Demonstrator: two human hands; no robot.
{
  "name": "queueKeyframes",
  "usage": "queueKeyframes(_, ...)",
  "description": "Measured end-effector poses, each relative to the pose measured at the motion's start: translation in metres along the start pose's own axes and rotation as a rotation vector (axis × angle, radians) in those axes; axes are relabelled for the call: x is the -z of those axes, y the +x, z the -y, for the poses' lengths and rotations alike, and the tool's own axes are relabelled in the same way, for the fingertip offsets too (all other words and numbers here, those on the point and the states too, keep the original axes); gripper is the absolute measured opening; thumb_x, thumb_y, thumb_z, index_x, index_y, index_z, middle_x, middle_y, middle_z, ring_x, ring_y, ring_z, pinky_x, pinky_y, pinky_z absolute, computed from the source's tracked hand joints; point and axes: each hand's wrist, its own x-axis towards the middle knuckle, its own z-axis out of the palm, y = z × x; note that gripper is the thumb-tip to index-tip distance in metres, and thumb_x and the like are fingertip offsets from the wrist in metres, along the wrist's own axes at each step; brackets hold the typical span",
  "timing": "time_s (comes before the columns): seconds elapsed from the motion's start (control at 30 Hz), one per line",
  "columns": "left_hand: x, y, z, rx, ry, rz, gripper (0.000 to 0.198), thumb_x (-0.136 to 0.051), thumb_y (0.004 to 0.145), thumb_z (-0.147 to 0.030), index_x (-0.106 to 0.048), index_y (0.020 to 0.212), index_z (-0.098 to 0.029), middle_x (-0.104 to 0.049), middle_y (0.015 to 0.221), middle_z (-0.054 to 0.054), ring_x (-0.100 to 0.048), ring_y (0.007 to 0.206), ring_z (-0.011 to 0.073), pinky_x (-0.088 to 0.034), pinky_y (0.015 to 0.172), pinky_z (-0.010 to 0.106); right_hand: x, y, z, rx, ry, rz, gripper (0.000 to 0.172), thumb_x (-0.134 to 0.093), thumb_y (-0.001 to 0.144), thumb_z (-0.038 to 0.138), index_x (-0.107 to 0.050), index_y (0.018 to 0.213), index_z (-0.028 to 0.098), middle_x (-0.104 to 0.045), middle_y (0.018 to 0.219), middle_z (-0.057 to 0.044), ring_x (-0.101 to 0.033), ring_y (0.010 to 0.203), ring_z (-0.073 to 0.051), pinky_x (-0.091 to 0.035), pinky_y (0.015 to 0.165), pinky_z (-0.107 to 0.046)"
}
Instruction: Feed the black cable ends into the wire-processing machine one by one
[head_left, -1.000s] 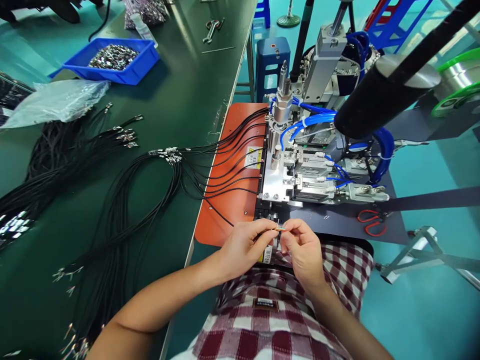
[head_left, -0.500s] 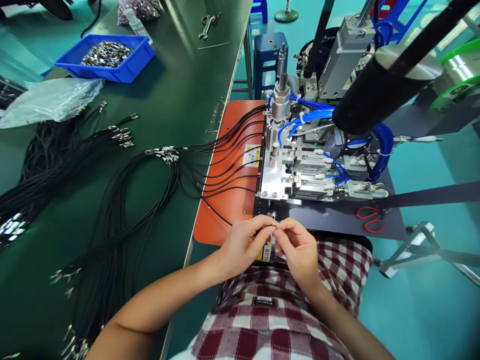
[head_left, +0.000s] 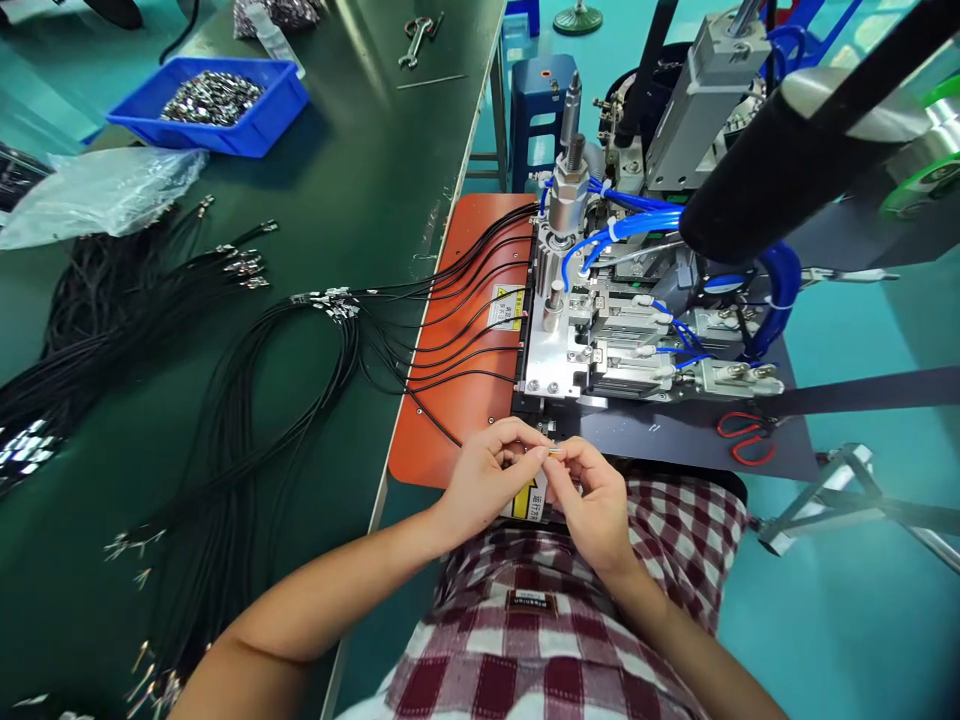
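My left hand [head_left: 487, 475] and my right hand [head_left: 592, 495] meet in front of my chest, just below the front edge of a small metal machine [head_left: 592, 340]. Both hands pinch the stripped end of a thin black wire [head_left: 435, 420], whose coloured tip [head_left: 553, 452] shows between the fingertips. That wire runs back to the left over the orange plate [head_left: 450, 400]. Several more black wires [head_left: 465, 290] lie across the plate, with their ends at the machine's left side.
A green bench [head_left: 360, 200] carries bundles of black wires with metal terminals [head_left: 225, 420], a clear plastic bag [head_left: 97, 190], a blue bin of metal parts [head_left: 210, 100] and a spanner [head_left: 416, 40]. Red scissors [head_left: 739, 435] lie right of the machine. A black padded bar [head_left: 787, 160] hangs over it.
My hands stay together on the wire end, and the fingers have shifted slightly. The view has tilted a little.
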Motion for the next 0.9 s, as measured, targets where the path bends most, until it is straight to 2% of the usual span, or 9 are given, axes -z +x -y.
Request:
queueKeyframes(0.13, 0.000, 0.000, -0.002, 0.081, -0.060, 0.018, 0.018, -0.067, 0.079, -0.028, -0.064, 0.080, -0.011, -0.059, 0.065, 0.000, -0.050, 0.053, 0.0062, -0.036, 0.049, 0.016, 0.010, 0.004, 0.004, 0.015, -0.012, 0.066, 0.010, -0.061, 0.086, 0.027, -0.060, 0.080, 0.020, -0.056, 0.070, 0.002, -0.048, 0.055, -0.010, -0.042, 0.053, -0.024)
queueKeyframes(0.27, 0.000, 0.000, -0.003, 0.101, -0.052, 0.015, 0.019, -0.067, 0.078, -0.029, -0.064, 0.079, -0.010, -0.058, 0.063, -0.001, -0.047, 0.051, 0.0054, -0.034, 0.047, 0.016, 0.020, 0.007, 0.007, 0.043, -0.015, 0.072, 0.007, -0.059, 0.087, 0.026, -0.061, 0.086, 0.020, -0.057, 0.073, 0.001, -0.051, 0.059, -0.011, -0.043, 0.056, -0.024)
queueKeyframes(0.53, 0.000, 0.000, 0.002, 0.116, -0.001, 0.021, 0.021, -0.066, 0.079, -0.030, -0.064, 0.080, -0.009, -0.059, 0.065, 0.001, -0.050, 0.056, 0.0070, -0.036, 0.051, 0.017, 0.012, 0.007, 0.009, 0.008, 0.000, 0.018, 0.008, -0.062, 0.084, 0.024, -0.059, 0.078, 0.019, -0.055, 0.069, 0.002, -0.048, 0.057, -0.011, -0.041, 0.056, -0.025)
queueKeyframes(0.73, 0.000, 0.000, 0.001, 0.117, -0.020, 0.017, 0.023, -0.066, 0.079, -0.033, -0.063, 0.079, -0.011, -0.053, 0.058, -0.003, -0.043, 0.048, 0.0047, -0.031, 0.044, 0.016, 0.010, 0.006, 0.003, -0.092, 0.111, 0.024, 0.010, -0.065, 0.082, 0.026, -0.060, 0.077, 0.019, -0.055, 0.067, 0.003, -0.049, 0.055, -0.010, -0.041, 0.055, -0.023)
queueKeyframes(0.9, -0.001, -0.001, 0.001, 0.129, -0.021, 0.013, 0.025, -0.066, 0.078, -0.036, -0.062, 0.078, -0.012, -0.047, 0.053, -0.006, -0.039, 0.044, 0.0039, -0.028, 0.042, 0.016, 0.008, 0.003, 0.001, -0.089, 0.108, -0.008, 0.011, -0.065, 0.083, 0.027, -0.060, 0.077, 0.019, -0.056, 0.066, 0.003, -0.051, 0.054, -0.009, -0.042, 0.055, -0.023)
